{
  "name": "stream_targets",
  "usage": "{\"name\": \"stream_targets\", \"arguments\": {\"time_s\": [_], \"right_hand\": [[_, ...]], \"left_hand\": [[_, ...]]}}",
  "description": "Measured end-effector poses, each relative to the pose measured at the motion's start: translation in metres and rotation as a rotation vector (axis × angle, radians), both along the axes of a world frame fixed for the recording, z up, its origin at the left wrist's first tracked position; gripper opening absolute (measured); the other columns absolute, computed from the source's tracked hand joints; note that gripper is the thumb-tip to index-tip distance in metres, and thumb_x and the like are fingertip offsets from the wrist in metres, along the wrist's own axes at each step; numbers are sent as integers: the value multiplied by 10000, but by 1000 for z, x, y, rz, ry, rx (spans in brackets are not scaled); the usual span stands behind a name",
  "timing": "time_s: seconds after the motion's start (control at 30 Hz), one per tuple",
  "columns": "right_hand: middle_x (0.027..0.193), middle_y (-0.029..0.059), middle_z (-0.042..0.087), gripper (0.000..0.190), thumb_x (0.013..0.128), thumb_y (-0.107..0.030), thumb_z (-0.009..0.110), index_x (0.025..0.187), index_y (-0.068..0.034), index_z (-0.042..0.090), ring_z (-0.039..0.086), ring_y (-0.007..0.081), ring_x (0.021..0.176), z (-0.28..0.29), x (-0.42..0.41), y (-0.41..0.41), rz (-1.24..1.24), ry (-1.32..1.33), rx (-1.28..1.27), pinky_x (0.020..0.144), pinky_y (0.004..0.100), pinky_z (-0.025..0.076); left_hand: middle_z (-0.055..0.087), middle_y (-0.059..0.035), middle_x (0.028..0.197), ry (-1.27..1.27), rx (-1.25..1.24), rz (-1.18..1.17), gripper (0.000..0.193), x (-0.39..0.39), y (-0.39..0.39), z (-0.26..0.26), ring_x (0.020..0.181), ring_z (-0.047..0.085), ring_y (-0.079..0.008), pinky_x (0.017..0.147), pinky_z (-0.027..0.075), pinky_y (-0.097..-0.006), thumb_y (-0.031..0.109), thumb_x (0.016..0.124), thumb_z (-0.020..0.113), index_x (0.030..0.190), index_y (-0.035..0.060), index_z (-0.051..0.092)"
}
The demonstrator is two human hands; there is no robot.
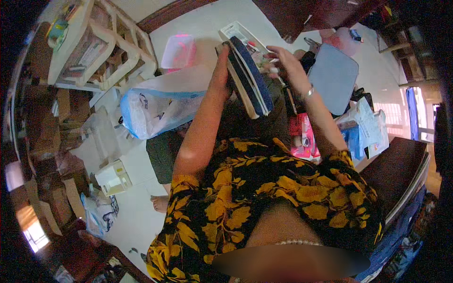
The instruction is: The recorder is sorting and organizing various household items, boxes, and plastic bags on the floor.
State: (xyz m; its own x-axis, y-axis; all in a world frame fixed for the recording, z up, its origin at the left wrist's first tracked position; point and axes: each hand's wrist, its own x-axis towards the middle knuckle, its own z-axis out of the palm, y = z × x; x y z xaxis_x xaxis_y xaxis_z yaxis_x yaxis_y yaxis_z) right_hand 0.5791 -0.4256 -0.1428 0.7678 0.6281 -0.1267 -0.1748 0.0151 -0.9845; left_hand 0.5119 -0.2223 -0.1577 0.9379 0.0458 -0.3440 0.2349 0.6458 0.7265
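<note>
My left hand [224, 67] grips a dark blue zippered case or pouch [249, 78] by its left side, above my lap; the case seems to stand on edge, with pale strips between its dark layers. To its right, my right hand [283, 62] is raised with the fingers apart, holding nothing that I can make out. Behind the case lies a white plastic basket [235, 30] with small mixed items inside. My right fingers are near the basket's right end; whether they touch anything is blurred.
A pink-lidded container [179, 52] and a clear plastic bag with blue edges [162, 109] lie at the left. A drawer rack [102, 53] stands upper left. A grey-blue laptop sleeve [334, 76] and a pink package [305, 136] are at the right. A cream tray [115, 178] sits lower left.
</note>
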Motion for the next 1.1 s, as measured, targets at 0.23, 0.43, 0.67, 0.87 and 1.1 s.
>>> {"name": "stream_targets", "arguments": {"time_s": [0.23, 0.43, 0.67, 0.87, 1.1], "right_hand": [[1226, 159, 492, 830, 711, -314, 746, 1389, -120, 310, 491, 309, 1131, 24, -70, 2, 40, -972, -358, 947, 379, 417], [1228, 130, 515, 702, 740, -240, 738, 1327, -96, 381, 540, 227, 1075, 12, -54, 0, -104, -781, -254, 916, 321, 431], [1005, 52, 542, 478, 855, -96, 619, 1277, -48, 400, 535, 91, 837, -31, -55, 5, -313, -233, 60, 696, 237, 482], [891, 35, 527, 264, 865, -119, 623, 1058, -27, 467, 586, 102, 700, -32, -66, 11, -180, -146, -80, 581, 227, 473], [726, 33, 550, 188, 915, -180, 551, 956, -17, 467, 588, 106, 581, -34, -60, 12, -254, -284, -233, 522, 229, 452]], "left_hand": [[577, -138, 1152, 4, -196, 57, 716, 23, 10, -24, 1026, 563, -290, 890, 460, -424, 674, 849, 341, 1235, 90, 491], [526, -142, 1233, 86, -497, -14, 846, 10, -11, -36, 1180, 469, -310, 955, 371, -547, 767, 764, 389, 1292, 109, 449], [558, -86, 1204, 55, -531, 119, 618, 17, -32, -42, 1091, 542, -293, 895, 453, -515, 624, 863, 399, 1253, 152, 485], [543, -89, 1223, -23, -525, 214, 582, 19, -38, -40, 1115, 534, -272, 932, 453, -458, 557, 915, 335, 1273, 114, 452], [535, -130, 1215, -39, -378, 331, 508, 14, -42, -43, 1079, 555, -280, 895, 488, -431, 418, 924, 464, 1282, 61, 418]]}}
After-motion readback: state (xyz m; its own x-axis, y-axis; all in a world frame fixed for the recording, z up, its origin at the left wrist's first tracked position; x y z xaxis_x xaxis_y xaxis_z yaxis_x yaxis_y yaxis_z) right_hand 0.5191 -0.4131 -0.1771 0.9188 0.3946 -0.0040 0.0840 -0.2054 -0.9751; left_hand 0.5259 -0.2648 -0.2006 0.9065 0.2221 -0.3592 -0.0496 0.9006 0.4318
